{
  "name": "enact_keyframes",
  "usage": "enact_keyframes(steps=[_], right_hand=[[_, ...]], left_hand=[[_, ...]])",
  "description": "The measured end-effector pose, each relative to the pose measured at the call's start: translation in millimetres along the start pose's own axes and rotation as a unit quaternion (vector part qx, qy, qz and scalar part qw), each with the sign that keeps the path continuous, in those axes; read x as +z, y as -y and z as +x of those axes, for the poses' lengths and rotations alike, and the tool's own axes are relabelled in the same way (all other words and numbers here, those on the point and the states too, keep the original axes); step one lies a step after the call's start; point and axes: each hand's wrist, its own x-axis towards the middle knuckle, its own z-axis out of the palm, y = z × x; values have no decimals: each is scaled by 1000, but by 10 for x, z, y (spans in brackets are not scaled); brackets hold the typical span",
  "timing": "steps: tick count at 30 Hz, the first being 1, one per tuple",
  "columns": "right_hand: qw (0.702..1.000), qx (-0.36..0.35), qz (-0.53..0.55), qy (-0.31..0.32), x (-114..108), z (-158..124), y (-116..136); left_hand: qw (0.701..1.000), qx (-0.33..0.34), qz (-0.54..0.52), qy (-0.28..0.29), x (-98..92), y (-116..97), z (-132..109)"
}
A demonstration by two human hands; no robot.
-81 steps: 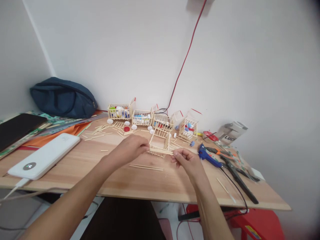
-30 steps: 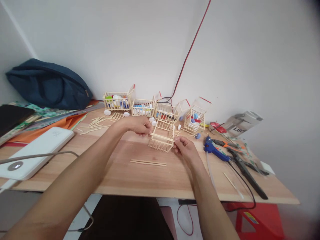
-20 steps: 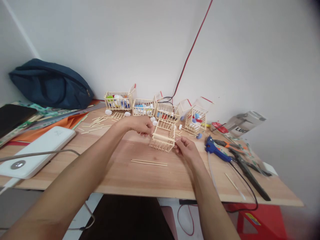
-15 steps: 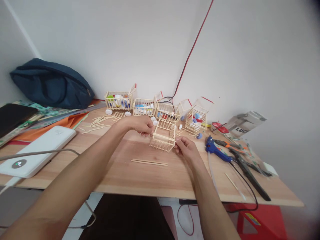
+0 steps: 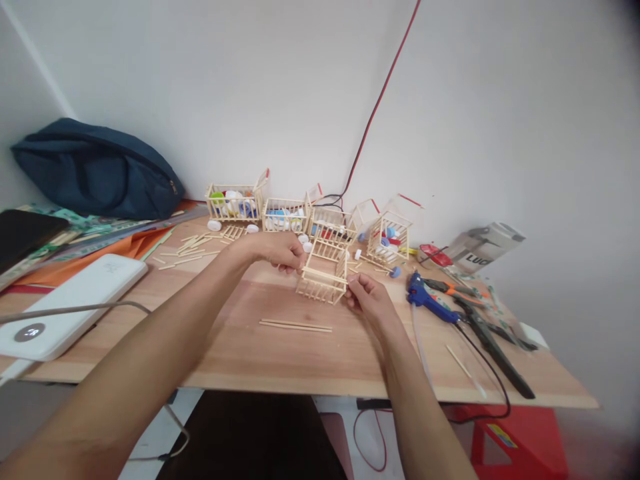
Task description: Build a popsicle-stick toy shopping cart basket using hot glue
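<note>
A small open basket frame of thin wooden sticks stands mid-table between my two hands. Across its near upper edge runs a thin wooden stick. My left hand is closed in a pinch at the stick's left end, by the basket's corner. At the right end, my right hand pinches with thumb and forefinger, its other fingers curled. Both hands touch or nearly touch the basket's corners. Two loose long sticks lie side by side on the table in front of it.
Several finished stick carts holding bottle caps line the wall. Short cut sticks are scattered at left. A blue glue gun, pliers and a box lie right. A white power bank and blue bag are left.
The whole view has shifted slightly, so things appear a little further left. Both hands keep their pinch at the basket's near edge with hardly any movement.
</note>
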Motion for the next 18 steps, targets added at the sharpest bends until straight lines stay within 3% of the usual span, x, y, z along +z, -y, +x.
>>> enact_keyframes(steps=[18], right_hand=[[1000, 5, 23, -4, 24, -18, 61]], left_hand=[[1000, 7, 15, 4, -11, -38, -30]])
